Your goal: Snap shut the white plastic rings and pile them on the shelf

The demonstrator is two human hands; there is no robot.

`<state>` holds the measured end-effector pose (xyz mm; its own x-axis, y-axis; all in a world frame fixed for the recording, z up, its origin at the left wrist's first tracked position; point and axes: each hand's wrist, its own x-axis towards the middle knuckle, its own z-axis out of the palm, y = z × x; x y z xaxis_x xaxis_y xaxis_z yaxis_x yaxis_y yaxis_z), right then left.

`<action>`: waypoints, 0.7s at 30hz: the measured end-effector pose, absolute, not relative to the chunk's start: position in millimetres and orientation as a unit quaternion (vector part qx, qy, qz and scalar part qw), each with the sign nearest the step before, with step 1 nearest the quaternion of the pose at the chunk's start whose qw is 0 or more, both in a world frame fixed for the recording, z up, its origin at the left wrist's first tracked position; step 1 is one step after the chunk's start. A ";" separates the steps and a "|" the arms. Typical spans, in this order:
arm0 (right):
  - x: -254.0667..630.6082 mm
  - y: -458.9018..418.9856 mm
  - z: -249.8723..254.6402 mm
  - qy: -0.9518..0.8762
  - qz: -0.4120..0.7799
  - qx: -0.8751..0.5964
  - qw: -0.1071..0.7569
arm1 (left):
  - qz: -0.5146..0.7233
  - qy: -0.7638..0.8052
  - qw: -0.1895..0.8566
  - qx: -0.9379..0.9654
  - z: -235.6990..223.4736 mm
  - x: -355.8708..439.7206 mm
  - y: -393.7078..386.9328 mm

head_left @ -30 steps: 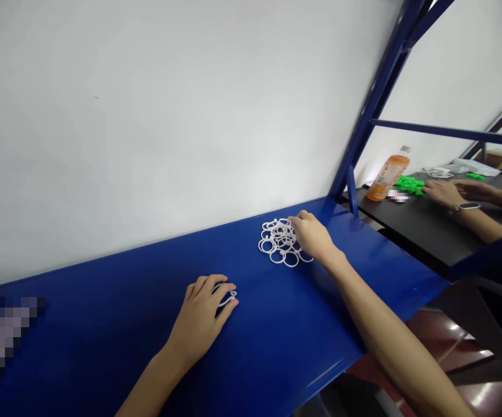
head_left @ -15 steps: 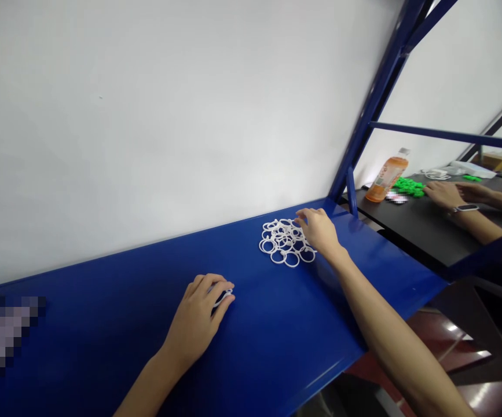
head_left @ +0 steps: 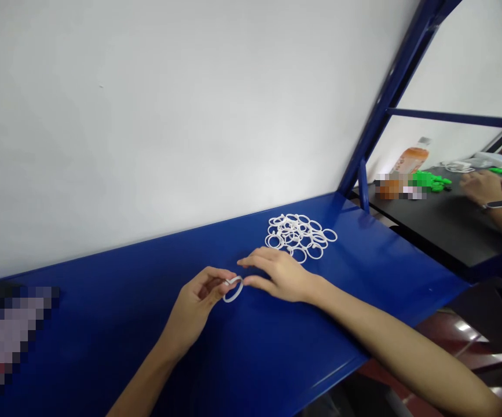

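A white plastic ring [head_left: 234, 293] is pinched between the thumb and fingers of my left hand [head_left: 198, 298], tilted just above the blue tabletop [head_left: 268, 341]. My right hand [head_left: 283, 275] is beside it, fingers stretched toward the ring and thumb apart from them. The thumb tip is at the ring's right edge; whether it touches I cannot tell. Nothing shows between the right fingers. Behind my right hand lies a loose pile of white rings [head_left: 296, 234], several with small knobs, overlapping one another; the hand hides the pile's near edge.
A white wall [head_left: 168, 127] runs along the table's back. At the right stands a blue metal frame [head_left: 378, 104]. Beyond it, a black table [head_left: 446, 220] holds green pieces [head_left: 431, 180], an orange drink bottle [head_left: 413, 157] and another person's hands [head_left: 485, 188]. A blurred-out item [head_left: 11, 336] lies at left.
My right hand has moved left from the pile to beside my left hand. The ring in my left hand now shows more fully. Some pile rings have shifted, one lying farther right.
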<state>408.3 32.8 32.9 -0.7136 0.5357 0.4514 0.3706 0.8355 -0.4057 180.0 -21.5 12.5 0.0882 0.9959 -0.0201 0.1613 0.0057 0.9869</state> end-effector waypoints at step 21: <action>386.9 11.8 17.4 -0.939 0.086 -0.244 0.228 | 0.398 0.534 0.232 0.709 2.8 177.9 -28.4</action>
<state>386.9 11.8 17.4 -0.7773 0.4973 0.3855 0.4186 0.8661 -0.2733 177.9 -28.4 2.8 0.1121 0.9422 0.3157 0.5727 -0.3209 0.7544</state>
